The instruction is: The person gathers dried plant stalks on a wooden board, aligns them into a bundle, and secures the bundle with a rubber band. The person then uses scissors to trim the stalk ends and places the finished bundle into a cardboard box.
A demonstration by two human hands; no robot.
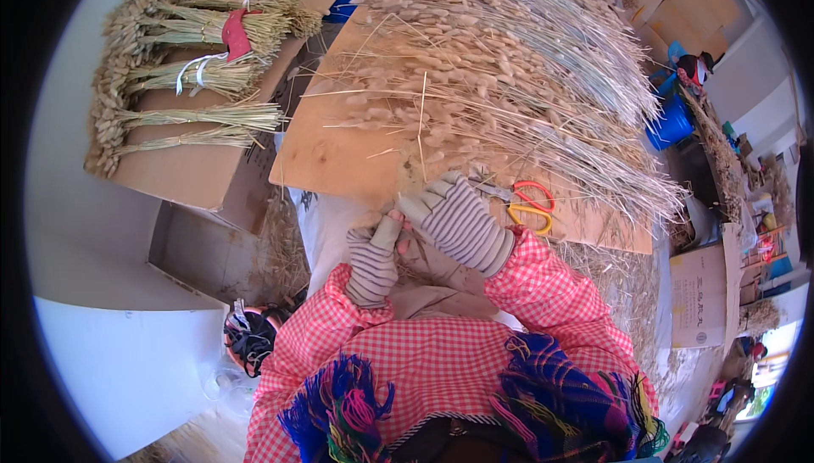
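Note:
My left hand (375, 250), in a grey striped fingerless glove, is held low before the board's near edge, its fingers bent in. Close to its fingertips is my right hand (455, 218), in a matching glove, with fingers curled downward; whatever lies between the two is hidden. Just right of the right hand, scissors (533, 206) with one red and one yellow handle loop rest on the wooden board (318, 158). Beyond the hands a thick spread of dried bunny-tail grass stems (483, 81) covers much of the board. A bent loose stalk (421, 126) lies nearer.
At left, tied bundles of dried grass (203, 119) lie on a cardboard box (184, 177), with a red cloth strip (236, 35) on them. A small basket (254, 336) of dark items stands at lower left. Right are a blue bucket (674, 123) and a carton (697, 297); people sit farther off.

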